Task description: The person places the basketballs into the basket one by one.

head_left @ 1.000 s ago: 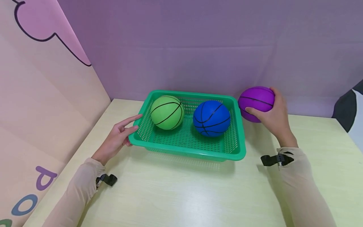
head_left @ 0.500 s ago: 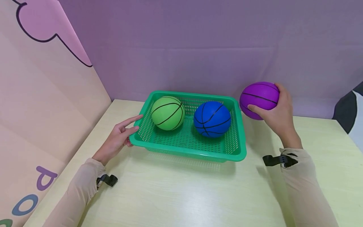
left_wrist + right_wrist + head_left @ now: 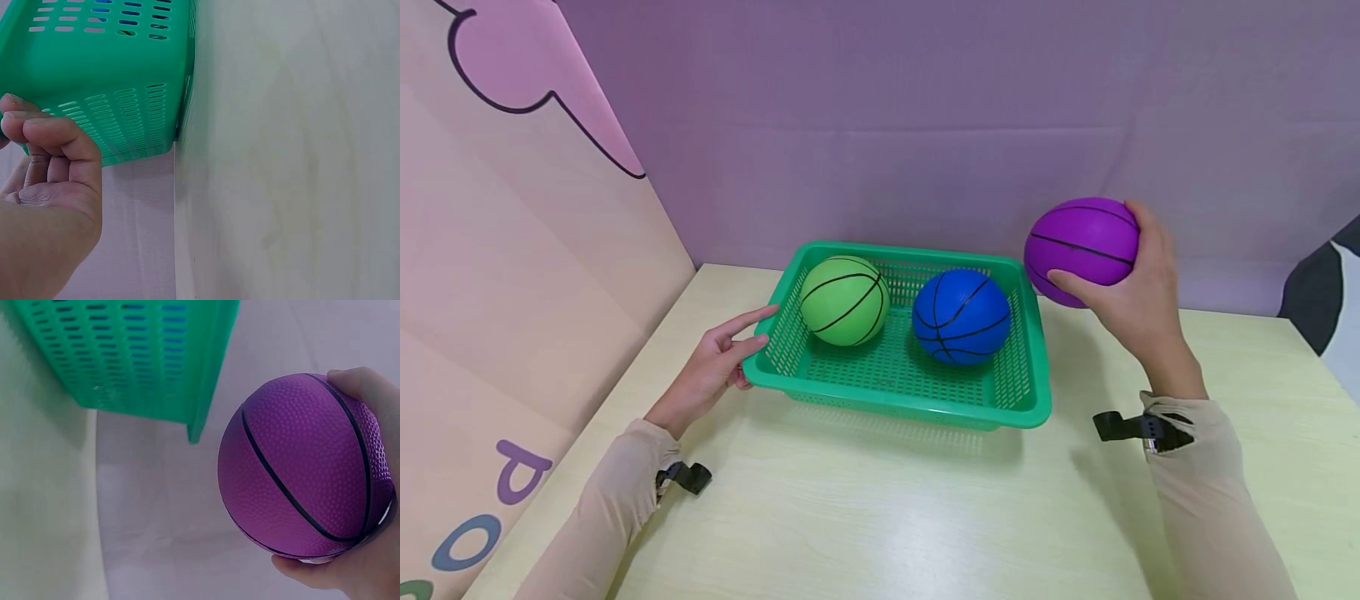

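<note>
Right hand (image 3: 1131, 287) is up off the table at about two o'clock in the head view, fingers and thumb wrapped around the purple ball (image 3: 1082, 250), which hangs in the air just beside the green basket (image 3: 1000, 414) and a little above its right rim. From the right wrist camera that ball (image 3: 306, 465) fills the frame, black seam lines clear, a fingertip over the top and the thumb curling underneath, with the basket's corner (image 3: 206, 419) sitting at eleven o'clock from it and not touching. Over at nine o'clock, the left hand (image 3: 711, 367) lies low on the pale yellow table (image 3: 865, 517), fingers straight and relaxed, fingertips right at the basket's left rim; it grips nothing. The left wrist camera shows the fingers (image 3: 53, 140) loosely bent just beside the slotted basket wall (image 3: 119, 81), though whether skin meets plastic there is hard to tell. Inside the basket, the light green ball (image 3: 844, 300) rests at the left end and the blue ball (image 3: 961, 315) at the right end, the two near each other but apart. Both forearms wear beige sleeves with a black strap at each wrist. Behind it all hangs a purple backdrop (image 3: 925, 125), and a pink panel (image 3: 512, 267) leans along the left side.
</note>
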